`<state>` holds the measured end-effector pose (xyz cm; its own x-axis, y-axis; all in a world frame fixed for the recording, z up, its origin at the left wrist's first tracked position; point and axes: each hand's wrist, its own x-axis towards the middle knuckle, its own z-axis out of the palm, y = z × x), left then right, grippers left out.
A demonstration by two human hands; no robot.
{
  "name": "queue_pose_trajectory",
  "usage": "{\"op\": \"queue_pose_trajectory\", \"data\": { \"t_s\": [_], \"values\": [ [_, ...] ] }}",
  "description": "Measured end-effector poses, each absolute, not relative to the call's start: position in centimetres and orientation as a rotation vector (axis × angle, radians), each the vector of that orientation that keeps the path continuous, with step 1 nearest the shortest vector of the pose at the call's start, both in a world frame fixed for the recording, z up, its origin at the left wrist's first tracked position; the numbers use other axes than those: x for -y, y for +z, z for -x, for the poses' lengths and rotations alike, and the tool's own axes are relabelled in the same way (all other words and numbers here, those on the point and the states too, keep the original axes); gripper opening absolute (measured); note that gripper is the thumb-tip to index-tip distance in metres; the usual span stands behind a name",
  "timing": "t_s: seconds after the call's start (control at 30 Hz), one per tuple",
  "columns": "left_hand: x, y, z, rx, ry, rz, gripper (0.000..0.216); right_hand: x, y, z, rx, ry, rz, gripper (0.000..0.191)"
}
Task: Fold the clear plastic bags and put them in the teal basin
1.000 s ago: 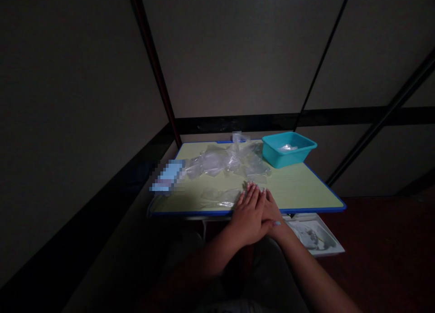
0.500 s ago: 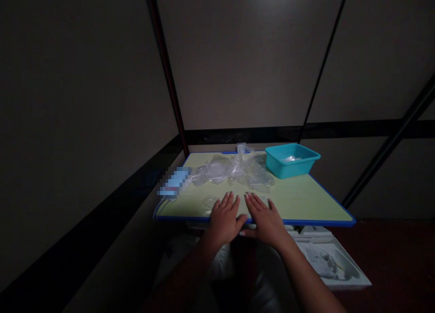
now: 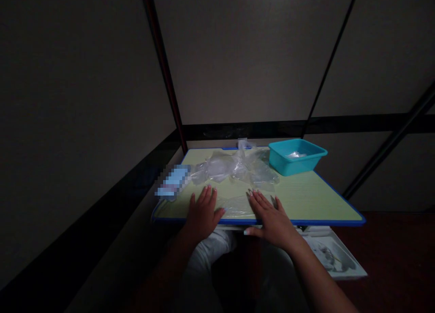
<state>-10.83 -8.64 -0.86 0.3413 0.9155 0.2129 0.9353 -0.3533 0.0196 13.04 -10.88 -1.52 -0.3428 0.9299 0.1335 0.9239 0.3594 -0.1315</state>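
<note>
A clear plastic bag (image 3: 237, 207) lies flat at the front edge of the yellow-green table (image 3: 306, 199). My left hand (image 3: 201, 212) rests palm down at the bag's left side, fingers stretched forward. On the bag's right side my right hand (image 3: 270, 217) is also laid flat, its thumb below the table's blue edge. Neither hand grips anything. Beyond them sits a loose heap of crumpled clear plastic bags (image 3: 226, 165).
A turquoise basin (image 3: 295, 162) with some clear plastic inside stands at the back right. At the left edge lies a phone-like device (image 3: 174, 181), blurred out, with a cable. An open white drawer (image 3: 343, 258) juts out below the table at right.
My left hand has slid left, away from the right hand, uncovering the flat bag between them. My right hand remains flat near its earlier place. The view has shifted slightly.
</note>
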Motion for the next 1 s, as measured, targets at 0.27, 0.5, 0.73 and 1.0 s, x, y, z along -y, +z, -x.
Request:
{"op": "queue_pose_trajectory", "data": {
  "t_s": [0.27,0.5,0.73,1.0],
  "values": [
    [8.9,-0.5,5.4,1.392,-0.429,2.773,0.059,9.7,-1.2,-11.4,2.465,0.017,1.715,0.057],
    [7.6,-2.1,8.8,1.475,-0.342,2.723,0.063,10.2,-1.8,-13.8,2.391,-0.052,1.761,0.06],
    [7.9,-1.3,10.7,1.49,-0.331,2.688,0.063,9.4,-1.1,-17.5,2.227,-0.008,1.79,0.046],
    [7.4,1.1,10.2,0.848,-0.527,3.068,0.05,5.4,1.2,-20.0,2.223,0.143,1.893,0.04]
  ]
}}
